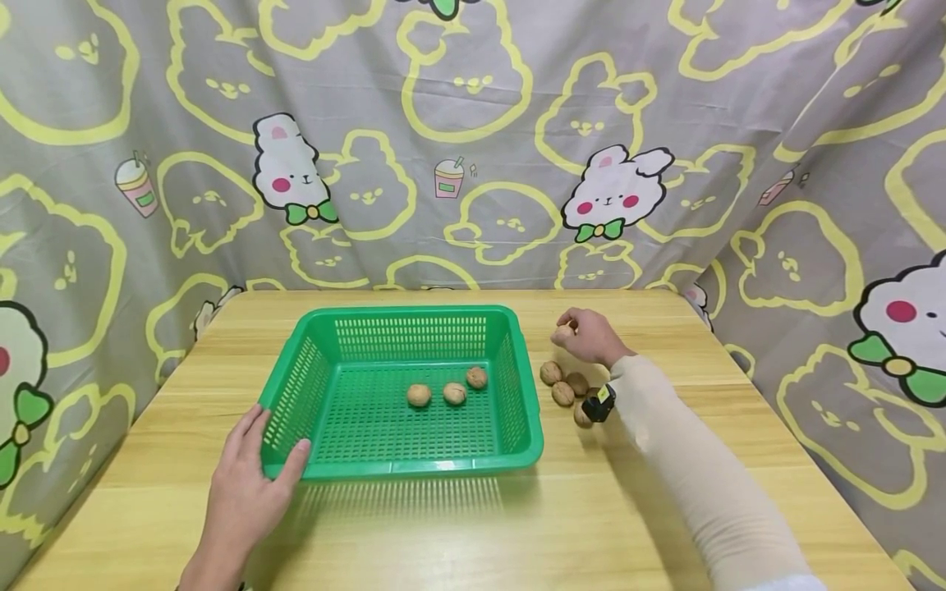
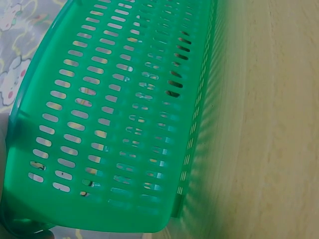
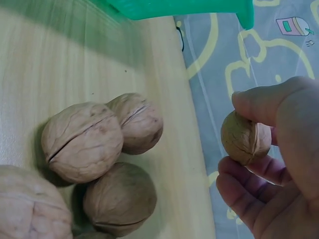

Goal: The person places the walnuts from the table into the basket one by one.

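Observation:
A green plastic basket (image 1: pixel 347 470) with slotted walls stands on the table, three walnuts (image 1: pixel 454 393) on its floor. At its front left corner my left hand (image 1: pixel 247 484) grips the rim, thumb over the edge and fingers along the outer side. The left wrist view is filled by the basket's slotted wall (image 2: pixel 114 114). To the right of the basket, my right hand (image 1: pixel 591 336) pinches a walnut (image 3: pixel 244 137) between thumb and fingers, raised above the table. Several more walnuts (image 3: pixel 83 142) lie in a cluster below that hand, partly covered by its wrist in the head view.
The light wooden table (image 1: pixel 473 533) ends at a grey curtain (image 1: pixel 510 222) with yellow cartoon outlines, which also hangs along both sides. A small black device (image 1: pixel 599 404) is worn on the right wrist, just above the loose walnuts.

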{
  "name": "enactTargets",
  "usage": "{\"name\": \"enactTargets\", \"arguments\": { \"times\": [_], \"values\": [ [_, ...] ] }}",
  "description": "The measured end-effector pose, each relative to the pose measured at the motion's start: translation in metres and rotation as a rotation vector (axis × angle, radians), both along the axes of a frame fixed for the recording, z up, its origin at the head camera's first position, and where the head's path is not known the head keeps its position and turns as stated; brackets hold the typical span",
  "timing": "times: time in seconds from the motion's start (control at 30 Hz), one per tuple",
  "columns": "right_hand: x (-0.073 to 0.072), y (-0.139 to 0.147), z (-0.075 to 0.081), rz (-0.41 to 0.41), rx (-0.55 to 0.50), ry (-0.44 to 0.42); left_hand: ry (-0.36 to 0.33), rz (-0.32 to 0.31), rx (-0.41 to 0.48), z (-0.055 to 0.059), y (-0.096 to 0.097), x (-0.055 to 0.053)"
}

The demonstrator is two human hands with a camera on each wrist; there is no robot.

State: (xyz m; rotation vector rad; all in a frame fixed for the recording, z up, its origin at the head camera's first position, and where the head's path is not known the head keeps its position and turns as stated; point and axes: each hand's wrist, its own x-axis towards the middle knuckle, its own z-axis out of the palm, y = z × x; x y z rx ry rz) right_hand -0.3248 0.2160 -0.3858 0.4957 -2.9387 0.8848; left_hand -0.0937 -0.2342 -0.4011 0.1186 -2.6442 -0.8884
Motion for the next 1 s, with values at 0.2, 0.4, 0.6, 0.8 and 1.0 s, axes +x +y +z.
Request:
{"name": "enactTargets", "arguments": {
  "times": [0.2,0.4,0.6,0.8,1.0],
  "values": [
    [0.003,-0.004,0.007,-0.020,-0.048,0.028,-0.002,-0.002,0.003,0.000,0.000,0.000],
    [0.004,-0.009,0.010,0.016,-0.092,0.091,0.006,-0.004,0.001,0.001,0.001,-0.001],
    [0.003,-0.015,0.015,0.045,-0.101,0.111,0.002,-0.004,-0.004,0.000,0.000,-0.001],
    [0.005,-0.023,0.026,0.054,-0.108,0.116,0.008,-0.002,-0.005,-0.001,0.000,-0.001],
    [0.008,-0.031,0.037,0.076,-0.112,0.102,0.015,-0.004,-0.001,-0.001,0.000,-0.001]
  ]
}}
